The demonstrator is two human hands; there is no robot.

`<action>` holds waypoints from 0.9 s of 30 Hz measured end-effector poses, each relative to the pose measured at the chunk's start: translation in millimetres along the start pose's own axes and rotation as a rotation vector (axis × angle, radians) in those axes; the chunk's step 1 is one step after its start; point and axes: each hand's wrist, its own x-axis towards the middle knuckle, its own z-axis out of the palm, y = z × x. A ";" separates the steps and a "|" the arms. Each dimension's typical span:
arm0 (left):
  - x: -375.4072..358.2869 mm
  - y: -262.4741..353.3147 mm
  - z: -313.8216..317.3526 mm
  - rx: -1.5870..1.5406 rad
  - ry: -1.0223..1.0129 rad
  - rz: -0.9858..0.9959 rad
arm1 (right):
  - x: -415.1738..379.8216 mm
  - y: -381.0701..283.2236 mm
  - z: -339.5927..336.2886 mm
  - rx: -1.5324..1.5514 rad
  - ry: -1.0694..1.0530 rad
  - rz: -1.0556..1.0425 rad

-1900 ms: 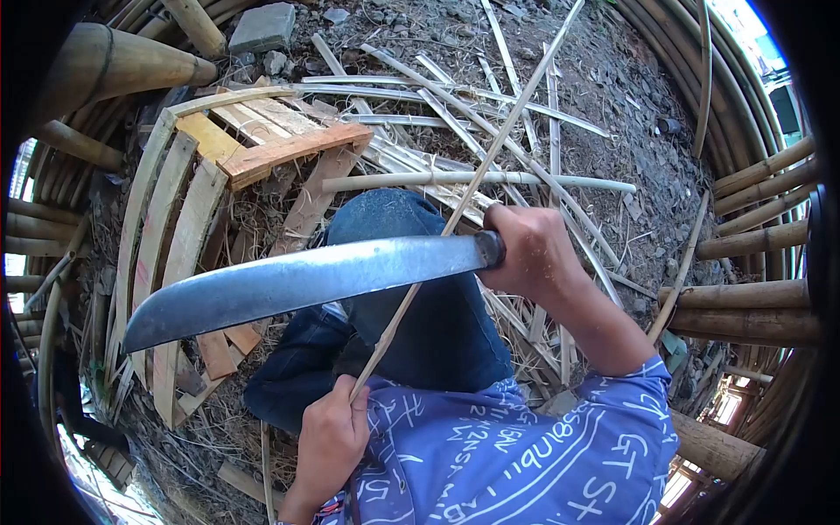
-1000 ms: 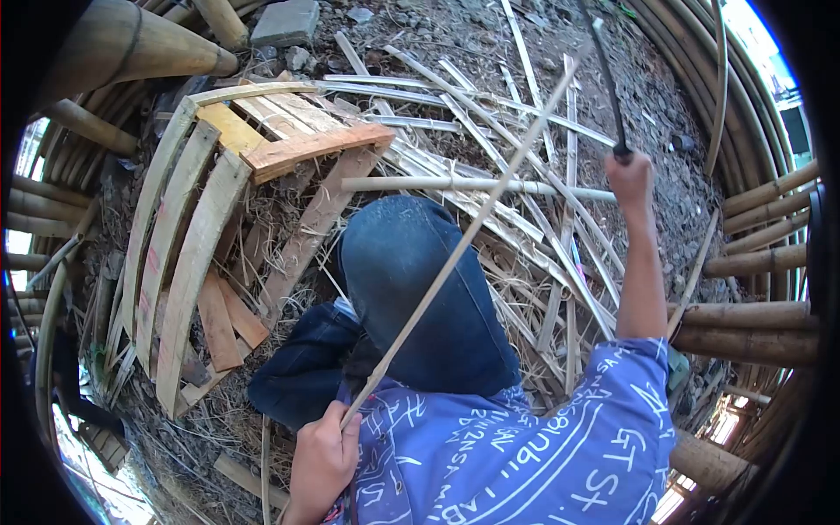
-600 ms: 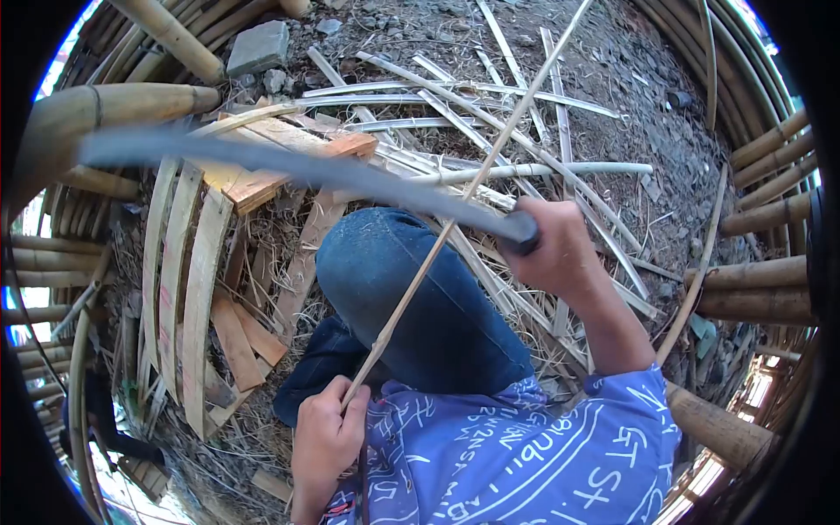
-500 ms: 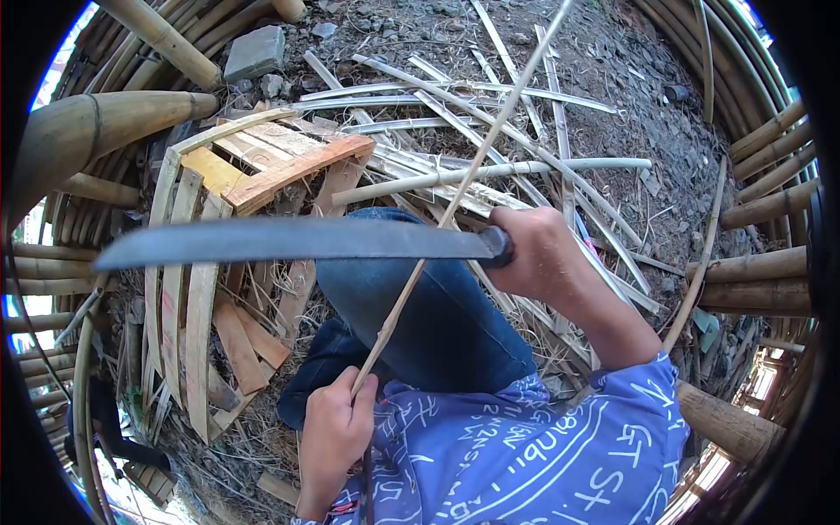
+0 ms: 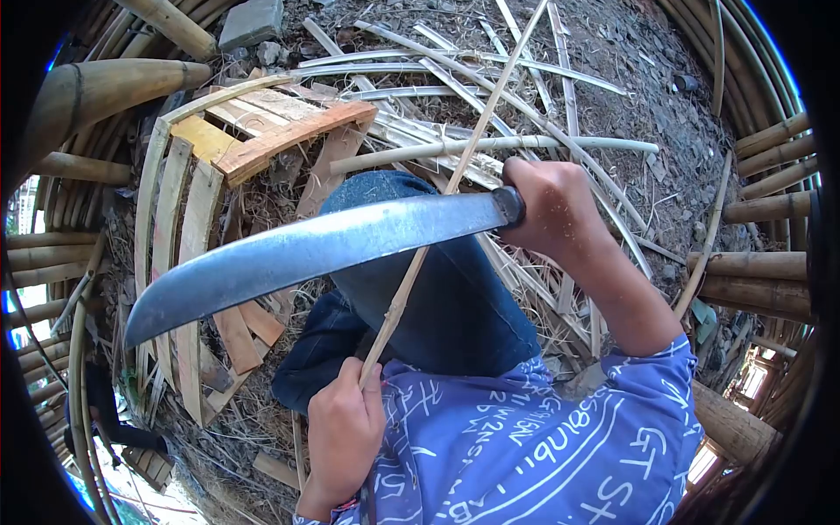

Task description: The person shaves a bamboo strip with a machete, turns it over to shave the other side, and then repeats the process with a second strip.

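Observation:
My right hand [image 5: 549, 203] is closed around the dark handle of a machete [image 5: 324, 248], whose broad blade points left across my raised knee. The flat of the blade faces up and crosses over a long bamboo strip [image 5: 396, 306]. My left hand [image 5: 347, 422], thumb along the strip, grips that strip near its lower end. From there the strip runs up and to the right, past the blade, with a knot partway along. Small pale shavings cling to my right hand and wrist. Behind the blade my jeans-clad knee [image 5: 464, 315] is bent.
A wooden crate [image 5: 293, 131] stands at the left on the littered ground. Split bamboo strips [image 5: 525, 131] lie crisscrossed ahead, with a round pole [image 5: 595, 143] on top. Thick bamboo poles [image 5: 114, 87] line both sides, and a grey block [image 5: 251, 22] sits at the back.
The machete's tip has dropped and its blade has rolled to show its bright flat face. My right hand has risen slightly, while my left still holds the strip.

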 end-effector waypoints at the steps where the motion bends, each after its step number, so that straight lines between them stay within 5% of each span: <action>1: -0.1 0.2 -0.1 0.000 -0.002 -0.004 | 1.1 1.4 0.6 0.002 0.025 -0.016; 7: -4.8 -1.1 -1.3 -0.060 -0.004 -0.041 | 7.4 17.9 3.3 -0.096 0.108 -0.037; 10: -9.8 -5.4 -2.7 -0.028 -0.024 -0.048 | 24.1 52.3 -1.9 -0.115 0.111 0.311; 21: -12.2 -2.4 -8.3 -0.058 -0.048 -0.074 | 41.9 63.3 8.8 -0.156 0.239 0.145; 27: -32.6 -15.0 -11.8 -0.009 -0.060 -0.107 | 61.4 116.1 -8.4 -0.248 0.151 0.502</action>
